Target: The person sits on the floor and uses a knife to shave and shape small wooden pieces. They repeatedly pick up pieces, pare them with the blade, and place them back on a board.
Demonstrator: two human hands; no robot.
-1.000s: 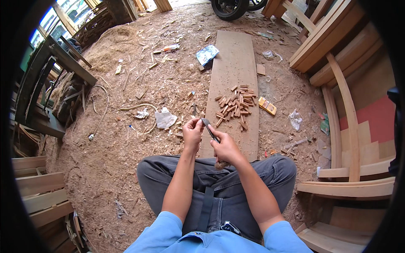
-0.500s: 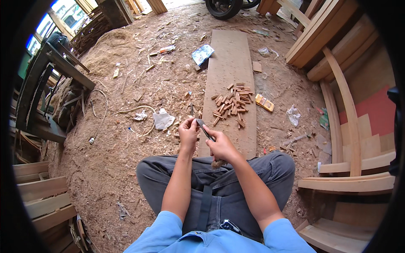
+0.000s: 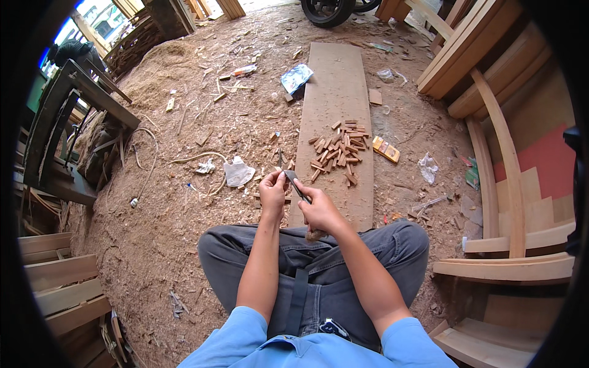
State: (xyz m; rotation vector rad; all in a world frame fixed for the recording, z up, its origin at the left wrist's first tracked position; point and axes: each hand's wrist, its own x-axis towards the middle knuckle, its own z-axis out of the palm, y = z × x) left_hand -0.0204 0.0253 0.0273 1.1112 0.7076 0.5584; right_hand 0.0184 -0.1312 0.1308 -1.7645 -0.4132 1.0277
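In front of my lap, my right hand [image 3: 320, 211] is closed around a dark-bladed knife [image 3: 297, 186]; its brown handle end sticks out below the fist. The blade slants up and left to my left hand [image 3: 272, 191], meeting its fingertips. My left fingers are pinched together on a small wood piece [image 3: 278, 169]; only a pale tip shows and the rest is hidden. Just beyond both hands, a pile of small brown wood blocks [image 3: 338, 147] lies on a long wooden board [image 3: 334, 76].
Sawdust and shavings cover the ground. A yellow packet [image 3: 385, 149] lies right of the board, a blue-white packet [image 3: 297, 78] at its left edge, and a white scrap [image 3: 238, 172] farther left. Timber frames [image 3: 515, 184] stand at right, a dark metal frame [image 3: 92, 98] at left.
Both hands stay nearly in place, the blade still against the left fingertips. A pale tip now shows above the left fingers. The view has shifted very slightly.
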